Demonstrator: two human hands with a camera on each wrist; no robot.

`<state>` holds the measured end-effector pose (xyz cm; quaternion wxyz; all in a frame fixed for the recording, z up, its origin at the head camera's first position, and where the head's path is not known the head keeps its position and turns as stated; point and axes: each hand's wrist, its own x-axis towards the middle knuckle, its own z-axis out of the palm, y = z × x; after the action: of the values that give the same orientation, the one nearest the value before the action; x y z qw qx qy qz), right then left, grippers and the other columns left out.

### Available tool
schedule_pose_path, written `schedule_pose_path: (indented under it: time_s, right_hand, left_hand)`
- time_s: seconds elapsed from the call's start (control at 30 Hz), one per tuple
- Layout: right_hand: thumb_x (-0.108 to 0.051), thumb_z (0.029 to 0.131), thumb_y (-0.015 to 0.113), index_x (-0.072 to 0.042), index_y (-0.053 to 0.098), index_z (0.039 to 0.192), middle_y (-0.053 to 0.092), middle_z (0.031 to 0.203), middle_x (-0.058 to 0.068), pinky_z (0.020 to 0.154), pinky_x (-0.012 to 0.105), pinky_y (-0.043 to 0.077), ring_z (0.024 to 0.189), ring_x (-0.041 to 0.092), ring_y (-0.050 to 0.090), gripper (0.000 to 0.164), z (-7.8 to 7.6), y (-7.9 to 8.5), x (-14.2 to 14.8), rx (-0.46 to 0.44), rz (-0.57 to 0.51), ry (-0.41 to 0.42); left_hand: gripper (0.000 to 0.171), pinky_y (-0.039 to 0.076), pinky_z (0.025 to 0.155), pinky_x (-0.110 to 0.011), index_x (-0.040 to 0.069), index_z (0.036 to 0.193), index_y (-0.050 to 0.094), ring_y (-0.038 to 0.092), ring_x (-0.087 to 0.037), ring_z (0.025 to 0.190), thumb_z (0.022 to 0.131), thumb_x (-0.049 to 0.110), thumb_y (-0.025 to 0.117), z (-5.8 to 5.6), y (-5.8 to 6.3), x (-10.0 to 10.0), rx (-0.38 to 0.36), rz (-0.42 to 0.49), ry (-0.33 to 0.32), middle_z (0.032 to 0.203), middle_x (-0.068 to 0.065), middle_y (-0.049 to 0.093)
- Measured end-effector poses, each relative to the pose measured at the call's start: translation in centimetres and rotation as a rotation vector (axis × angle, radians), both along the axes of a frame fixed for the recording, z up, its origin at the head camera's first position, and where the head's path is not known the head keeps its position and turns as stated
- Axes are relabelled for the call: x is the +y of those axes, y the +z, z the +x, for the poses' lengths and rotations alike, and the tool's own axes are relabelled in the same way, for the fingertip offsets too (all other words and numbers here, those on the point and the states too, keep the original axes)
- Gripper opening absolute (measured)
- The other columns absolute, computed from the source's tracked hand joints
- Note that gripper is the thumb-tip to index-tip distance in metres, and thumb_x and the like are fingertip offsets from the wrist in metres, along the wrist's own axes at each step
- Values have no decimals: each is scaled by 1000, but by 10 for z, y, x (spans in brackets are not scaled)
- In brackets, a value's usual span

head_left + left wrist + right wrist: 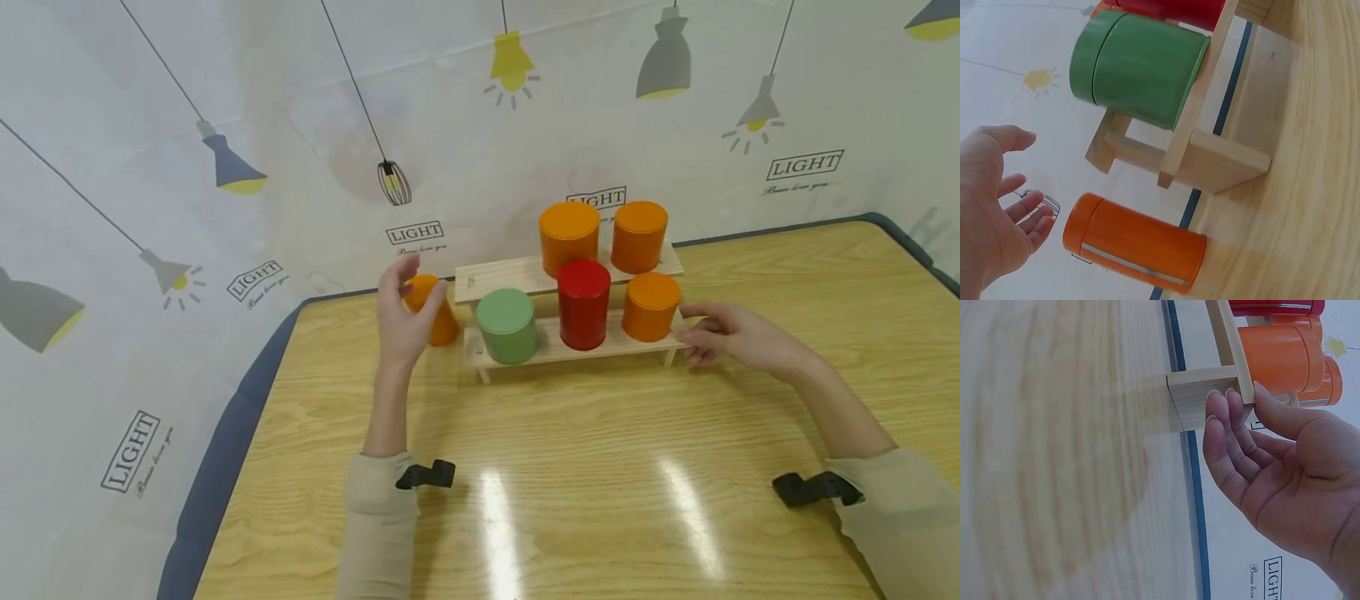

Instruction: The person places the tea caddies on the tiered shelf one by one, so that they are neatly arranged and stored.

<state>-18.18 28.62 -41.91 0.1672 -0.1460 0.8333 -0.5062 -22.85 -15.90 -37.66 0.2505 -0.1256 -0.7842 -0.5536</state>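
In the head view, my left hand (399, 327) is raised with fingers spread beside a tall orange canister (444, 323) on the table. A gap shows between that hand (994, 206) and the orange canister (1138, 240) in the left wrist view. My right hand (746, 340) pinches the right end of a two-tier wooden shelf (551, 350), thumb above and fingers below its lower board (1246, 375). On this lower tier stand a green canister (507, 329), a red canister (584, 304) and an orange canister (650, 308).
Two more orange canisters, a wider one (568, 237) and a narrower one (638, 237), stand on the upper tier (498, 277). Behind the wooden table (585, 467) hangs a pale cloth (465, 108) printed with lamps. A dark edge trims the table.
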Motion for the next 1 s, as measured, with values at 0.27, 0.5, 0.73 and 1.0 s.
schedule_pose_path:
  time_s: [0.27,0.5,0.73,1.0]
  right_hand:
    - [-18,106,54,13,27,151,68,103,19,77,38,59,86,28,69,61,-1,-1,1,-2,3,-7]
    - [-18,106,54,12,29,150,68,106,20,78,38,59,88,29,68,59,-1,-2,1,5,11,-6]
    - [-19,106,55,12,30,150,68,107,19,77,36,59,86,28,68,59,-2,-2,0,13,24,-9]
    - [-18,106,55,13,28,150,67,107,20,78,37,59,87,28,68,60,-2,-2,0,0,14,-8]
  left_hand:
    - [59,38,106,-45,-1,141,49,45,-29,124,90,16,74,-6,-11,-16,-59,-61,43,138,-19,50]
    - [66,36,108,-52,-4,145,43,44,-35,127,91,17,75,-10,-26,-26,-171,-90,44,141,-23,45]
    - [70,36,108,-53,-4,147,38,47,-34,128,91,14,76,-15,-37,-33,-264,-102,-4,142,-21,47]
    - [70,37,111,-47,5,150,35,45,-33,131,93,14,74,-15,-40,-35,-372,-121,-55,148,-15,46]
